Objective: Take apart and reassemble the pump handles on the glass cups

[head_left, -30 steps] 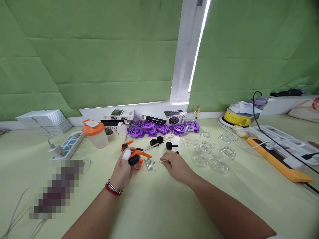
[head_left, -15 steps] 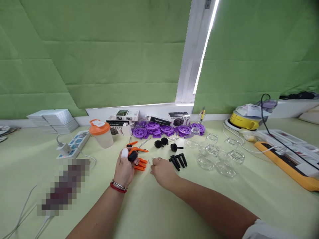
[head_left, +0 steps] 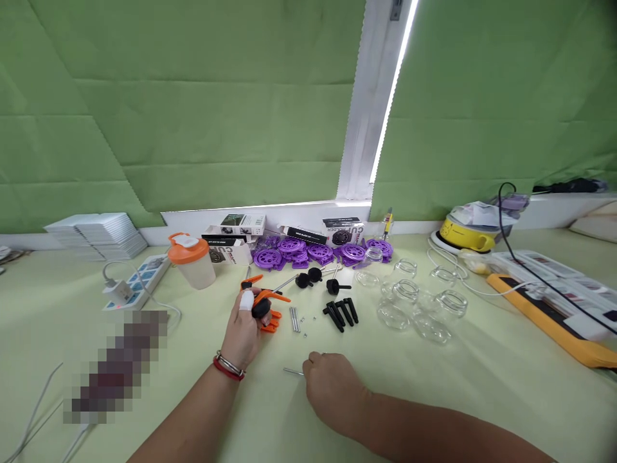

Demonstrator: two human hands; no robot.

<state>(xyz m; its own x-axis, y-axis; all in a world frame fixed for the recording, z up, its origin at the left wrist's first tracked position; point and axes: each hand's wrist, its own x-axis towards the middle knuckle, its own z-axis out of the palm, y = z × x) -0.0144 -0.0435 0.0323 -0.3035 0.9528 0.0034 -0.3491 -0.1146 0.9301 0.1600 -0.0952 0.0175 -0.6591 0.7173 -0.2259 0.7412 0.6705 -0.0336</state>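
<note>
Between its wrapped thumb and fingers, my left hand (head_left: 245, 331) holds an orange and black part (head_left: 261, 308). My right hand (head_left: 332, 389) is low over the table, its fingers closed on a thin metal rod (head_left: 293, 371) that sticks out to the left. Several metal rods (head_left: 295, 319) lie side by side between the hands, with small nuts (head_left: 304, 334) scattered to their right. Orange pieces (head_left: 270, 321) lie partly hidden behind my left hand. Several black handles (head_left: 341, 314) rest right of the rods. Black round-headed pieces (head_left: 332, 285) with rods are farther back.
Purple wheel-like parts (head_left: 292, 247) lie before boxes (head_left: 243, 224) at the back. An orange-lidded shaker (head_left: 193, 260) and a power strip (head_left: 149, 273) stand left. Clear glass-like cups (head_left: 402, 292), a yellow pot (head_left: 465, 233) and an orange-edged case (head_left: 540, 315) are right.
My right hand has moved toward the front edge with a rod, away from the other rods, which now show. My left hand still holds the orange and black part.
</note>
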